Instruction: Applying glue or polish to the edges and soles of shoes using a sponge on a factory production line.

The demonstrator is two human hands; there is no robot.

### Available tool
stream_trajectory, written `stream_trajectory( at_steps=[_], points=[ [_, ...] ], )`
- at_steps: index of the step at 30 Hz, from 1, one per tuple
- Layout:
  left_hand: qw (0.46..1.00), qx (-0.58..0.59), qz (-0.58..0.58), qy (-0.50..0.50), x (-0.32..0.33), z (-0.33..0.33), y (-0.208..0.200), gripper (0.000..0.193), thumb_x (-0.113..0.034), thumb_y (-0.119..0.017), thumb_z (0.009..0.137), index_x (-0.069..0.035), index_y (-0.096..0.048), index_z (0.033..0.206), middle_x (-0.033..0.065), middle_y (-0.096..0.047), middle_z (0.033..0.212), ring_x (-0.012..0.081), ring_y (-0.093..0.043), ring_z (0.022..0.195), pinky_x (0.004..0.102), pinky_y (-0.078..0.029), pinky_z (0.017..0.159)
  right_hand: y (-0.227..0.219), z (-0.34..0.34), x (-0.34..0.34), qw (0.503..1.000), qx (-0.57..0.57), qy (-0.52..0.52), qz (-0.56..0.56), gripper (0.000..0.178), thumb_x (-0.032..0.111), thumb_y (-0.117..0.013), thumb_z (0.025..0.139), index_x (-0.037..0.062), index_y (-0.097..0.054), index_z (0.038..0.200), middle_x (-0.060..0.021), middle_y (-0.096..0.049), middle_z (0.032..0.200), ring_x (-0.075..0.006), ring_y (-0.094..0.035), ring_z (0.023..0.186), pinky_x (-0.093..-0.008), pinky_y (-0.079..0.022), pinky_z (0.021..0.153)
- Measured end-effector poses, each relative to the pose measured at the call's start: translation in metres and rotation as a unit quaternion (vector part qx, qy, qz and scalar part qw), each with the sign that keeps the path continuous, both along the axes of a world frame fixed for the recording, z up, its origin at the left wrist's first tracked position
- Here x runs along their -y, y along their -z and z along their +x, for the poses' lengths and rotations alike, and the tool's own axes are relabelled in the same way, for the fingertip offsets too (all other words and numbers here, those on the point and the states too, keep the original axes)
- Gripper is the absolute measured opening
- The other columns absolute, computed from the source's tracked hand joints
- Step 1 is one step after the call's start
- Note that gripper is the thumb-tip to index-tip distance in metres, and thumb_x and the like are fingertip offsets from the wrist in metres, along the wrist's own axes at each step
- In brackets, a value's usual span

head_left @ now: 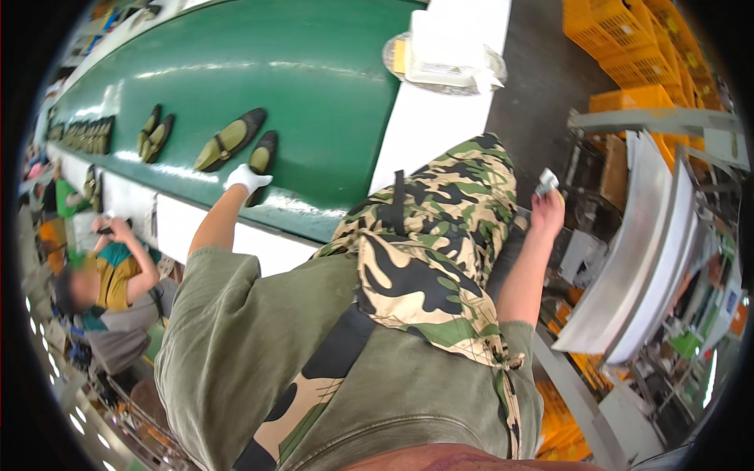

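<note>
My left hand [248,179], in a white glove, is at the heel end of a black-toed flat shoe [265,149] with a green inside, its fingers closed about it. The shoe rests on the green conveyor belt [314,110]. Just left of it lies a matching strapped shoe [231,141]. My bare right hand [548,213] is out at my right side, away from the belt. Between its fingertips is a small white and silvery piece [546,182], too small to name.
Farther left on the belt are another pair of shoes [155,135] and a row of several shoes [90,135]. A white tray [444,59] stands at the belt's right end. Orange crates [616,35] are stacked far right. A co-worker [118,275] sits at left.
</note>
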State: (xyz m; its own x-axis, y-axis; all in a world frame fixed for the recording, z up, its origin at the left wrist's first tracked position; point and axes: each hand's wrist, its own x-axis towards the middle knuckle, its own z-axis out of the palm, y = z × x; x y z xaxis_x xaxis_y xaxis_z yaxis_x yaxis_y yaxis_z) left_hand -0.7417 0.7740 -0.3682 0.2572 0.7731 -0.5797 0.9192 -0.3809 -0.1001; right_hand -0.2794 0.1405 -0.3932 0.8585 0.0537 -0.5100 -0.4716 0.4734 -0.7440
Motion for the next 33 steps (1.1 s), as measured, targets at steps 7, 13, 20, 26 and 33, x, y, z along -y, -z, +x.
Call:
stream_trajectory(
  at_steps=[7, 13, 20, 26, 33],
  points=[
    [0.991, -0.110, -0.073, -0.010, -0.003, 0.045, -0.003, 0.067, -0.050, -0.084, 0.067, 0.000, -0.071, 0.110, 0.0189, -0.070, 0.115, 0.0314, -0.068, 0.108, 0.0392, -0.053, 0.093, -0.052, 0.087, -0.152, 0.924, 0.225, -0.089, -0.297, 0.024, 0.006, -0.082, 0.077, 0.0034, -0.069, 0.098, -0.0023, -0.068, 0.090, -0.0141, -0.063, 0.074, -0.0270, -0.050, 0.066],
    [0.986, -0.149, -0.069, 0.015, 0.006, 0.055, -0.011, 0.070, -0.049, -0.084, 0.068, 0.000, -0.069, 0.115, 0.0186, -0.069, 0.119, 0.0303, -0.067, 0.110, 0.0382, -0.053, 0.094, -0.067, 0.132, -0.232, 0.678, 0.414, -0.151, -0.588, 0.025, 0.020, -0.083, 0.071, 0.0050, -0.072, 0.087, -0.0070, -0.068, 0.084, -0.0194, -0.066, 0.075, -0.0321, -0.052, 0.072],
    [0.988, -0.142, -0.049, -0.034, 0.028, 0.070, -0.032, 0.073, -0.052, -0.084, 0.068, 0.001, -0.068, 0.116, 0.0187, -0.069, 0.119, 0.0301, -0.068, 0.109, 0.0374, -0.054, 0.093, -0.058, 0.154, -0.273, 0.578, 0.483, -0.226, -0.618, 0.014, 0.018, -0.077, 0.072, 0.0128, -0.073, 0.084, -0.0067, -0.069, 0.091, -0.0282, -0.066, 0.087, -0.0409, -0.053, 0.077],
    [0.991, -0.129, -0.036, 0.005, 0.041, 0.070, -0.027, 0.069, -0.049, -0.084, 0.068, -0.001, -0.069, 0.114, 0.0185, -0.069, 0.118, 0.0305, -0.067, 0.109, 0.0370, -0.054, 0.094, -0.051, 0.154, -0.288, 0.506, 0.491, -0.289, -0.648, 0.010, 0.015, -0.071, 0.074, 0.0160, -0.074, 0.084, -0.0052, -0.069, 0.092, -0.0276, -0.064, 0.090, -0.0438, -0.050, 0.078],
    [0.993, -0.085, -0.084, 0.023, 0.042, 0.077, -0.015, 0.067, -0.046, -0.085, 0.068, 0.000, -0.069, 0.113, 0.0197, -0.070, 0.115, 0.0310, -0.068, 0.107, 0.0375, -0.053, 0.092, -0.061, 0.155, -0.283, 0.487, 0.534, -0.287, -0.629, 0.012, 0.014, -0.070, 0.074, 0.0156, -0.075, 0.085, -0.0049, -0.068, 0.093, -0.0275, -0.062, 0.093, -0.0439, -0.047, 0.081]
  ],
)
